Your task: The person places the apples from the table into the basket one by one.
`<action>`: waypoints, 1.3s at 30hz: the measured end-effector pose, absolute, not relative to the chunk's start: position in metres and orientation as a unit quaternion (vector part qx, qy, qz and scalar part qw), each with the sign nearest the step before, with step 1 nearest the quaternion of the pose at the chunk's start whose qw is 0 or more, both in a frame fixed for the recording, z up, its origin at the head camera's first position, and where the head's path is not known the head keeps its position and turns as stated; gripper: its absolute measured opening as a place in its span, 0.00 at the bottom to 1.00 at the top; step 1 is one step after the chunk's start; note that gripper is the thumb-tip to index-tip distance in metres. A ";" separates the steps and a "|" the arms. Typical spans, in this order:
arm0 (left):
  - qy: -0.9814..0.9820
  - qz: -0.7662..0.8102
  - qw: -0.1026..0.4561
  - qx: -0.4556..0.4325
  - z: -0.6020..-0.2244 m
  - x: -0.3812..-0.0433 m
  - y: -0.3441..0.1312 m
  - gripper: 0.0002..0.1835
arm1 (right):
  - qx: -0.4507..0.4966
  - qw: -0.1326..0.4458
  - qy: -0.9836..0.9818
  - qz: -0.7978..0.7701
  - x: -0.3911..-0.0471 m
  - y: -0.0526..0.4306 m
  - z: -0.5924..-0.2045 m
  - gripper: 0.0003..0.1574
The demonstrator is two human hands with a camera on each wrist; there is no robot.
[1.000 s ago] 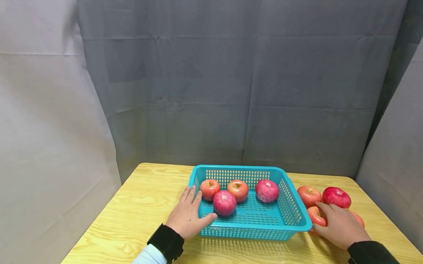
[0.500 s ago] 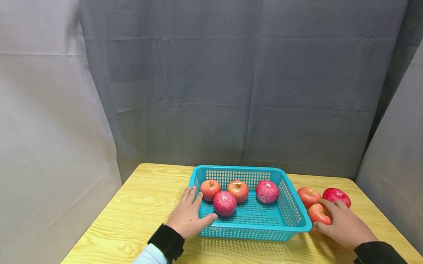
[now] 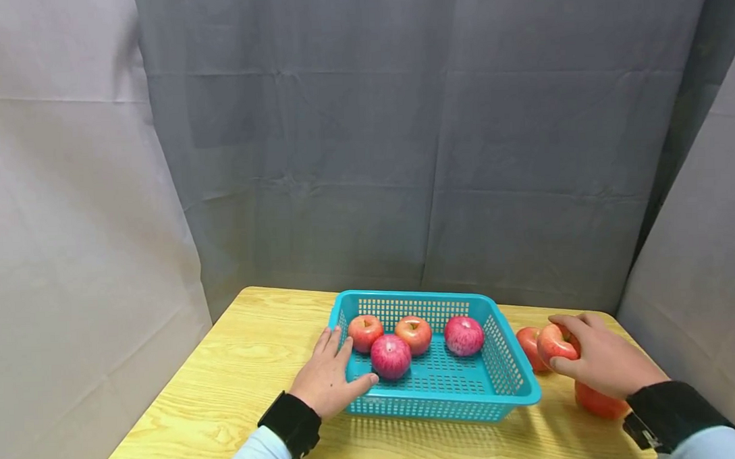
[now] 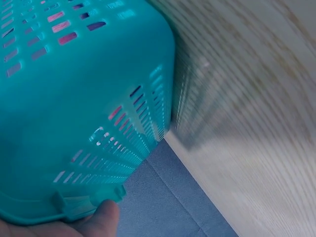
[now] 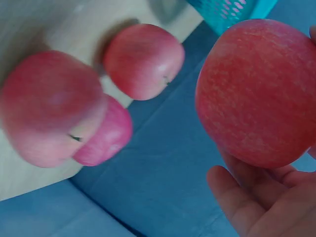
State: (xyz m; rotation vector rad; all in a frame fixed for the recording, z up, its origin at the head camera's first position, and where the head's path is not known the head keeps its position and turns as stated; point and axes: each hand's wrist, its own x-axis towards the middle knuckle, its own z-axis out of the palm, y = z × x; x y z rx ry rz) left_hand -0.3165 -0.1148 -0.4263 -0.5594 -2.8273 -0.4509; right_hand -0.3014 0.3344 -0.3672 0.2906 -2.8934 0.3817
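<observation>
My right hand [image 3: 605, 356] grips a red-yellow apple [image 3: 556, 344] between thumb and fingers, raised off the table to the right of the basket. The right wrist view shows this apple [image 5: 256, 94] large and close, with fingers beneath it. My left hand [image 3: 330, 376] rests on the left front corner of a turquoise plastic basket [image 3: 434, 408], fingers spread over its rim. In the left wrist view, fingertips touch the rim of the basket [image 4: 89, 89]. Inside lie several apples, among them a dark pink one [image 3: 391, 355] and a lighter red one [image 3: 414, 334].
Three other apples sit on the wooden table [image 3: 227, 396] to the right: one close to the basket [image 3: 529, 349], one below my right wrist [image 3: 600, 402], and a pink one [image 5: 106, 131] hidden by my hand in the head view. Grey cloth [image 3: 340, 156] hangs behind.
My right hand has taken hold of an apple from the group on the right and lifted it upward. My left hand has stayed at the basket's corner.
</observation>
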 end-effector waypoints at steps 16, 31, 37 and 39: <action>-0.964 -0.155 0.107 -0.185 -0.427 -0.320 -0.116 0.54 | 0.166 0.118 -0.973 0.105 -0.329 0.277 -0.339 0.43; -0.964 -0.162 0.101 -0.185 -0.425 -0.319 -0.115 0.53 | 0.212 0.073 -0.974 0.045 -0.363 0.218 -0.357 0.39; -0.966 -0.157 0.093 -0.183 -0.427 -0.318 -0.115 0.54 | 0.225 0.071 -0.972 0.021 -0.370 0.202 -0.365 0.37; -0.966 -0.158 0.091 -0.182 -0.427 -0.317 -0.115 0.53 | 0.228 0.070 -0.971 0.013 -0.373 0.197 -0.367 0.37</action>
